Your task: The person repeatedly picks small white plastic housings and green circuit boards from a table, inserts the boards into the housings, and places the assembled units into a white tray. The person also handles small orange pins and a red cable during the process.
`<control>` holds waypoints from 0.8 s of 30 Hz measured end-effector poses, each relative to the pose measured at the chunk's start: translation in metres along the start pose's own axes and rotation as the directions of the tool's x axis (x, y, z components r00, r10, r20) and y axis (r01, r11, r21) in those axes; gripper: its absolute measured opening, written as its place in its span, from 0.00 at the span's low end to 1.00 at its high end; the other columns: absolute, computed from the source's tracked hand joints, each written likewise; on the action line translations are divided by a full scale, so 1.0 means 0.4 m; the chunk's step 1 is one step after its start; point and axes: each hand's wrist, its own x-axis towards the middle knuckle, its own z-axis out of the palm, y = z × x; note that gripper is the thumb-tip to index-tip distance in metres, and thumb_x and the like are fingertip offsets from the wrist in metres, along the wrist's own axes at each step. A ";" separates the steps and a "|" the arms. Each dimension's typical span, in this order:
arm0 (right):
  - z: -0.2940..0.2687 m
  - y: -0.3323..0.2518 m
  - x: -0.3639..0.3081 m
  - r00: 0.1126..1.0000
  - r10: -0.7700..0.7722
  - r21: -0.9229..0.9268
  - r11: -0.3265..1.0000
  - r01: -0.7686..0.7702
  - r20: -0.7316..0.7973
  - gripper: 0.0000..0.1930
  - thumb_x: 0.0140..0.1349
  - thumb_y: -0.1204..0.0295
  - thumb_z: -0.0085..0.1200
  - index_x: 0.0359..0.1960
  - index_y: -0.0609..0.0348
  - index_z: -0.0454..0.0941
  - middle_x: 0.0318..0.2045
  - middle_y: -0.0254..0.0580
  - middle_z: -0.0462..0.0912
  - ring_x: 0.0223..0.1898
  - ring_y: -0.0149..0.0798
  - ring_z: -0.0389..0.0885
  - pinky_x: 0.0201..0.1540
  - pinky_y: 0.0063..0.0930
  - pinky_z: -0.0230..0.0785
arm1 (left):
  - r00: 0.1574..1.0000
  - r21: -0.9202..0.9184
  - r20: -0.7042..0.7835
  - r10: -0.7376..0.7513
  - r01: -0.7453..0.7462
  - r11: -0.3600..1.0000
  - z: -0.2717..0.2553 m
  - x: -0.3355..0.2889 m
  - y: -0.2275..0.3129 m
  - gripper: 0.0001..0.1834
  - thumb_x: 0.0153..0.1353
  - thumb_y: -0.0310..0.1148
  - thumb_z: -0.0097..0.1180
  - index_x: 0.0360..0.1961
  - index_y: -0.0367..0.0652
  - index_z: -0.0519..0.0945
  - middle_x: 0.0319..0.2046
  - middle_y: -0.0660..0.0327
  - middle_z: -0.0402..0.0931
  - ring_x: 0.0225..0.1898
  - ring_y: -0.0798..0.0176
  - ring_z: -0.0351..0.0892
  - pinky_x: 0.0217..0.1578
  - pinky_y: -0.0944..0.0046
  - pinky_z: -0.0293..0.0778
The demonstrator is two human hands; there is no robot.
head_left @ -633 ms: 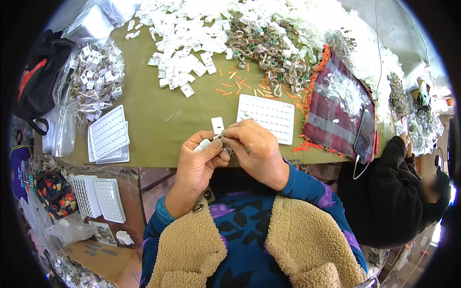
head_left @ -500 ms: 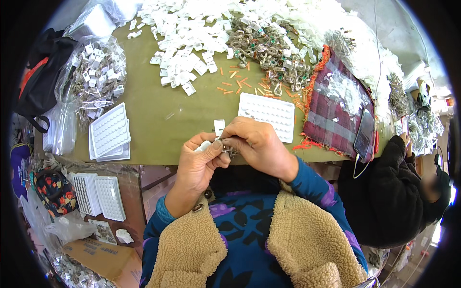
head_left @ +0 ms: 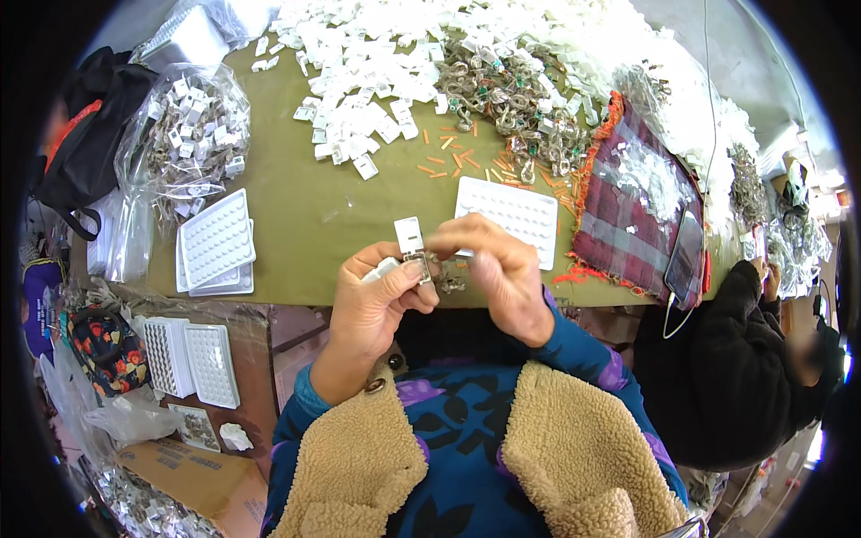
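My left hand (head_left: 381, 300) pinches a small white rectangular plastic piece (head_left: 408, 235) upright between thumb and fingers, a shiny metal fitting (head_left: 416, 262) at its lower end. Another white piece (head_left: 384, 268) is tucked in the same hand's curled fingers. My right hand (head_left: 507, 273) is just to the right, thumb and forefinger apart, with the forefinger reaching toward the upright piece. Whether that fingertip touches it I cannot tell. Below the right fingers, small metal parts (head_left: 454, 280) show near the table edge.
White pieces (head_left: 359, 108) and metal parts (head_left: 511, 99) are heaped at the back. Orange strips (head_left: 462, 160) lie before them. A white tray (head_left: 508, 215), a plaid cloth (head_left: 632, 197) and a phone (head_left: 683, 251) are rightward. Stacked trays (head_left: 215, 242) lie left. A person (head_left: 708, 377) sits at right.
My right hand has moved right, away from my left, and its pinch has opened. More of the white piece and its metal fitting now shows. The view has shifted slightly.
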 end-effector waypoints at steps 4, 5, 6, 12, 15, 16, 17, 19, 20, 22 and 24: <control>0.005 -0.010 0.008 0.899 0.436 0.206 0.877 -0.434 0.042 0.09 0.66 0.73 0.58 0.42 0.69 0.79 0.35 0.37 0.81 0.37 0.27 0.78 0.39 0.22 0.72 | 0.999 0.127 0.032 -0.042 0.038 0.991 0.024 -0.009 -0.010 0.06 0.62 0.24 0.59 0.39 0.32 0.78 0.31 0.53 0.82 0.25 0.64 0.84 0.26 0.67 0.84; 0.002 -0.011 0.008 0.856 0.503 0.233 0.824 -0.516 0.116 0.09 0.66 0.74 0.58 0.42 0.69 0.78 0.34 0.35 0.81 0.37 0.26 0.78 0.39 0.22 0.73 | 0.998 0.155 0.038 -0.051 0.044 0.987 0.027 -0.008 -0.019 0.06 0.62 0.24 0.59 0.39 0.32 0.78 0.30 0.53 0.82 0.25 0.64 0.84 0.26 0.68 0.84; 0.010 -0.007 0.010 0.851 0.523 0.197 0.831 -0.521 0.043 0.06 0.60 0.78 0.63 0.36 0.68 0.78 0.31 0.35 0.80 0.35 0.27 0.78 0.37 0.22 0.72 | 0.998 0.178 0.038 -0.058 0.050 0.983 0.029 -0.009 -0.028 0.06 0.62 0.25 0.61 0.38 0.33 0.78 0.30 0.54 0.81 0.24 0.65 0.83 0.25 0.68 0.83; -0.027 -0.018 -0.003 0.993 -0.064 -0.160 0.984 0.079 0.094 0.09 0.52 0.77 0.68 0.35 0.64 0.83 0.40 0.45 0.81 0.36 0.36 0.80 0.39 0.28 0.74 | 0.952 -0.243 0.172 -0.254 0.291 0.925 0.007 -0.011 -0.034 0.14 0.62 0.35 0.65 0.42 0.37 0.77 0.33 0.61 0.79 0.19 0.78 0.69 0.17 0.78 0.65; -0.028 -0.027 -0.023 0.954 -0.258 -0.204 0.937 0.285 0.152 0.19 0.48 0.76 0.70 0.44 0.61 0.83 0.45 0.46 0.79 0.39 0.44 0.79 0.41 0.33 0.74 | 0.944 -0.342 0.213 -0.253 0.315 0.885 0.006 -0.016 -0.034 0.20 0.62 0.40 0.65 0.48 0.37 0.77 0.34 0.68 0.77 0.18 0.82 0.63 0.18 0.82 0.61; -0.028 -0.025 -0.024 0.923 -0.354 -0.305 0.872 0.383 0.150 0.19 0.47 0.76 0.70 0.42 0.63 0.82 0.44 0.46 0.80 0.37 0.44 0.79 0.39 0.33 0.73 | 0.942 -0.339 0.190 -0.277 0.328 0.882 0.007 -0.017 -0.035 0.21 0.62 0.41 0.65 0.48 0.37 0.77 0.33 0.69 0.76 0.18 0.82 0.63 0.19 0.82 0.61; -0.027 -0.020 -0.024 0.877 -0.453 -0.393 0.786 0.478 0.159 0.19 0.45 0.76 0.70 0.41 0.64 0.81 0.42 0.45 0.80 0.36 0.44 0.79 0.38 0.34 0.73 | 0.939 -0.337 0.170 -0.299 0.341 0.878 0.009 -0.017 -0.037 0.22 0.62 0.41 0.64 0.49 0.36 0.76 0.33 0.70 0.76 0.18 0.83 0.62 0.19 0.82 0.61; -0.020 -0.008 -0.027 0.811 -0.570 -0.463 0.688 0.559 0.132 0.17 0.44 0.76 0.69 0.37 0.66 0.80 0.38 0.45 0.80 0.33 0.43 0.78 0.35 0.34 0.71 | 0.939 -0.304 0.190 -0.286 0.333 0.893 0.012 -0.014 -0.043 0.23 0.62 0.42 0.64 0.51 0.36 0.76 0.32 0.71 0.75 0.18 0.83 0.61 0.19 0.82 0.61; -0.018 0.000 -0.027 0.771 -0.625 -0.499 0.633 0.592 0.123 0.16 0.43 0.77 0.69 0.35 0.67 0.79 0.37 0.45 0.80 0.31 0.42 0.78 0.34 0.34 0.71 | 0.940 -0.299 0.193 -0.282 0.330 0.895 0.013 -0.013 -0.046 0.23 0.62 0.42 0.64 0.51 0.36 0.76 0.32 0.71 0.75 0.18 0.83 0.61 0.19 0.82 0.61; -0.021 0.016 -0.027 0.724 -0.675 -0.506 0.579 0.640 0.144 0.15 0.41 0.77 0.67 0.32 0.67 0.77 0.34 0.46 0.79 0.29 0.42 0.76 0.33 0.35 0.70 | 0.941 -0.276 0.188 -0.281 0.326 0.904 0.018 -0.011 -0.051 0.22 0.64 0.41 0.62 0.51 0.36 0.76 0.31 0.71 0.74 0.19 0.83 0.62 0.20 0.82 0.61; -0.033 0.027 -0.028 0.698 -0.696 -0.513 0.544 0.664 0.166 0.14 0.37 0.75 0.63 0.27 0.65 0.74 0.33 0.46 0.77 0.27 0.42 0.74 0.32 0.35 0.68 | 0.941 -0.244 0.155 -0.300 0.331 0.912 0.031 -0.012 -0.059 0.20 0.66 0.41 0.60 0.50 0.37 0.75 0.30 0.71 0.73 0.19 0.83 0.62 0.21 0.82 0.62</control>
